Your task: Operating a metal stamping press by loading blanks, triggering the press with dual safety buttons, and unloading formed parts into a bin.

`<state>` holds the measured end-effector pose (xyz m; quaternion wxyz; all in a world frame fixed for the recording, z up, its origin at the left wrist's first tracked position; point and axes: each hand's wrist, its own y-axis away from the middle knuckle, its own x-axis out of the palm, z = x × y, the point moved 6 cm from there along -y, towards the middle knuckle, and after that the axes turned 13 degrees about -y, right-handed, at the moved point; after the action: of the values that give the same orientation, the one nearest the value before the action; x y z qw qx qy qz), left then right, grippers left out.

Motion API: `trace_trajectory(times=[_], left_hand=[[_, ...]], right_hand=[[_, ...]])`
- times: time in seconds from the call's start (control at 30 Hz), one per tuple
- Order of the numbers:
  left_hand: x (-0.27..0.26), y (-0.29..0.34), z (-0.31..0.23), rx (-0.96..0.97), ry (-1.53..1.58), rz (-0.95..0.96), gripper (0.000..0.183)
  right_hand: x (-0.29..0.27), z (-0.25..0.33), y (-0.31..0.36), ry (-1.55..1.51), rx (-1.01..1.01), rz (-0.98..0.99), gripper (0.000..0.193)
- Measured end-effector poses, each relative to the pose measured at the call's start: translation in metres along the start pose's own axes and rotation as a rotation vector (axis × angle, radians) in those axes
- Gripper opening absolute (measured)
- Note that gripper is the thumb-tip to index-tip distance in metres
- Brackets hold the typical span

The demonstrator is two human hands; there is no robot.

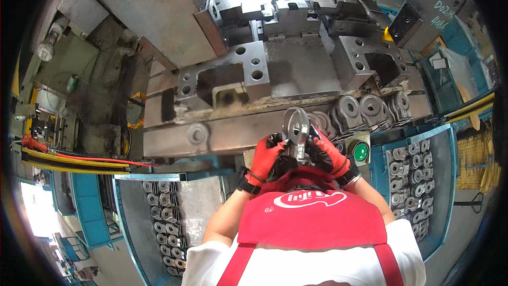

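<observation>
In front of my chest I hold a stamped metal bracket (302, 127) with a round hole, tilted up on edge. My left hand (268, 154), in a red and black glove, is closed at its left lower side. My right hand (326, 153), gloved alike, grips its right side with the fingers wrapped behind it. Just beyond the right hand, a row of similar brackets (370, 107) leans along the front ledge of the press. A single flat round-holed part (198, 133) lies on the ledge to the left.
Behind the ledge stands the steel die (286, 18) between slotted blocks (254, 69). A green push button (361, 152) sits right of my right hand. Blue bins with stacked brackets stand at left (120, 217) and right (451, 169). Yellow-black bars (74, 163) flank the press.
</observation>
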<state>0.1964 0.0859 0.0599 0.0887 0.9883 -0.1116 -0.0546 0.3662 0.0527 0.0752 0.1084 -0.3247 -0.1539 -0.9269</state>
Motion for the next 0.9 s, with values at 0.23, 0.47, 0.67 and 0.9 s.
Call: trace_trajectory(times=[0.23,0.47,0.67,0.9], left_hand=[[0.01,0.007,-0.035,0.06,0.018,0.18,0.024],[-0.053,0.015,-0.039,-0.002,0.221,-0.115,0.028],[-0.129,0.03,0.011,-0.082,0.366,-0.527,0.03],[-0.166,0.044,0.026,-0.111,0.404,-0.734,0.02]], right_hand=[[0.049,0.063,0.007,0.365,-0.666,0.276,0.044],[0.087,0.197,-0.094,0.278,-0.334,0.074,0.074],[0.071,0.288,-0.221,1.353,-0.271,-0.655,0.112],[0.053,0.311,-0.321,1.644,-0.135,-0.859,0.117]])
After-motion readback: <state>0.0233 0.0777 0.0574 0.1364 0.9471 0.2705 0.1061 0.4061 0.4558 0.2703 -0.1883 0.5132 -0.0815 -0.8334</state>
